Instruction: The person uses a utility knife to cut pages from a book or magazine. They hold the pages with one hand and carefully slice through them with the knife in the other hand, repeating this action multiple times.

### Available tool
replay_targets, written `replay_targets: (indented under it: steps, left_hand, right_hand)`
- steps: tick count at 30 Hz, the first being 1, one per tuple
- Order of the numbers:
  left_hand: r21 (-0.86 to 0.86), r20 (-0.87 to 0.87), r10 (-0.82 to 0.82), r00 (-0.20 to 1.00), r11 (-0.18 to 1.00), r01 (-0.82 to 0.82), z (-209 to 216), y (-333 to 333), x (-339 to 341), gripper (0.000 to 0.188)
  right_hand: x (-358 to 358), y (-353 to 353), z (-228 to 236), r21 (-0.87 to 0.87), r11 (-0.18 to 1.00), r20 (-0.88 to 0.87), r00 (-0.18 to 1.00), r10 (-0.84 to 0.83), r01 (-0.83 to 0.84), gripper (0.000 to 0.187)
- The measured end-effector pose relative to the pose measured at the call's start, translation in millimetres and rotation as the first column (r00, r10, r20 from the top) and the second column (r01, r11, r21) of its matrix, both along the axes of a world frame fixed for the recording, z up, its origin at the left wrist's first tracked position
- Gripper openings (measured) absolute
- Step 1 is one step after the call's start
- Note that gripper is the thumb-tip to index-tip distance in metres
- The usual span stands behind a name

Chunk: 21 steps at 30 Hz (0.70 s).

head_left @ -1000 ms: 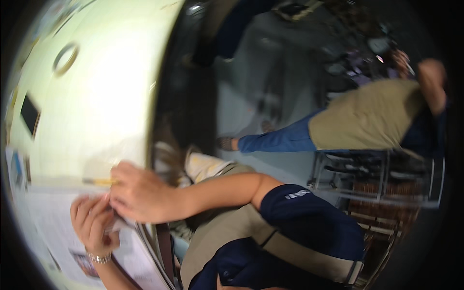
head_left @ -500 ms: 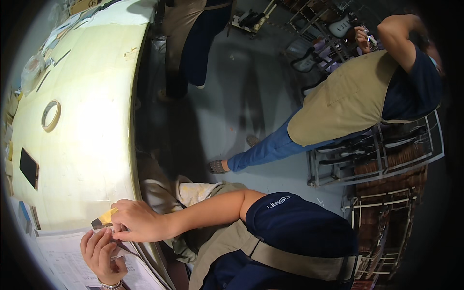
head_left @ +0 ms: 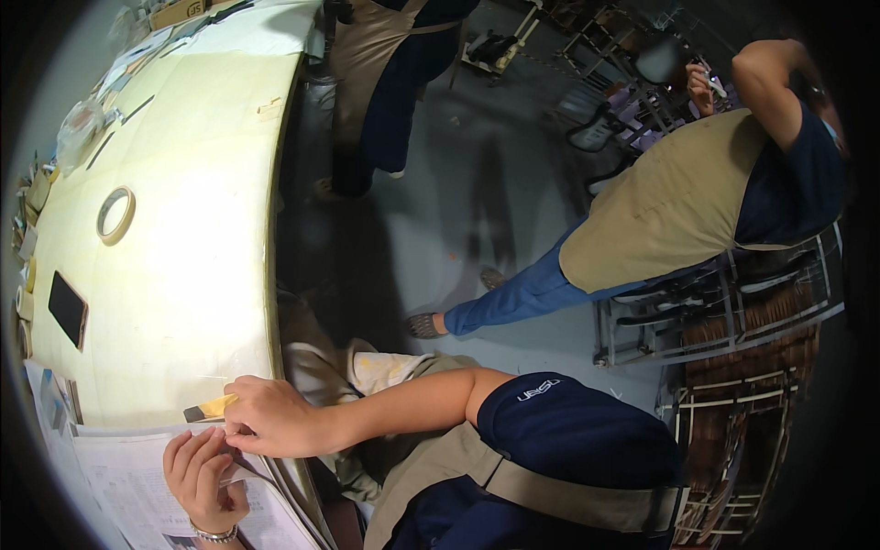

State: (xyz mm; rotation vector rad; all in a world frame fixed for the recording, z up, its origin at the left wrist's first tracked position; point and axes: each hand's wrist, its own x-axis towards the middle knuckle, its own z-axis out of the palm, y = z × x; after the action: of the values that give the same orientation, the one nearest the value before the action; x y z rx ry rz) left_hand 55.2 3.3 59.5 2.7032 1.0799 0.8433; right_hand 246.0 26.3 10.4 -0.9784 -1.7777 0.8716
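Note:
Over a stack of printed sheets (head_left: 115, 467) at the table's near end, my two hands meet at the fingertips. My right hand (head_left: 280, 420) is closed in a pinch. A short, flat yellow piece with a dark end (head_left: 216, 407) sticks out to the left from under its fingers; its kind does not show. Just below, my left hand (head_left: 203, 477), with a bracelet at the wrist, has bent fingers close together. A narrow pale strip (head_left: 240, 473) shows between its fingers and thumb, partly hidden, and I cannot tell what it is.
On the pale table (head_left: 211, 165) lie a tape roll (head_left: 115, 215), a dark phone (head_left: 68, 310) and a clear plastic bag (head_left: 81, 133). One person in a tan apron (head_left: 655, 202) stands to the right, another (head_left: 380, 82) beyond the table's edge. Metal racks (head_left: 715, 312) stand at the right.
The whole view has shifted slightly, so the table and people appear a little further right. My hands stay together at the sheets; the yellow piece's dark end looks turned flatter.

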Motion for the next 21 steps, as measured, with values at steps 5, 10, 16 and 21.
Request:
replay_targets:
  steps: [5, 10, 16, 21]
  left_hand:
    - [0.005, 0.008, 0.044, 0.999, 0.999, -0.044, 5, -1, 1, 0.015]
    - [0.051, 0.014, 0.017, 1.000, 0.999, -0.018, 14, 9, 2, 0.018]
    - [0.071, 0.077, -0.006, 0.997, 0.997, 0.001, 9, 7, -7, 0.021]
    - [0.063, 0.101, -0.027, 0.994, 0.998, 0.021, 8, 6, -7, 0.024]
  right_hand:
    - [-2, 2, 4, -0.022, 1.000, 0.016, 1.000, 0.010, -0.010, 0.013]
    - [3, 6, 11, -0.053, 0.995, -0.033, 0.996, 0.084, -0.085, 0.005]
    - [6, 7, 18, -0.159, 0.978, -0.001, 0.991, 0.134, -0.133, 0.011]
    - [11, 6, 22, -0.228, 0.961, -0.017, 0.988, 0.154, -0.154, 0.013]
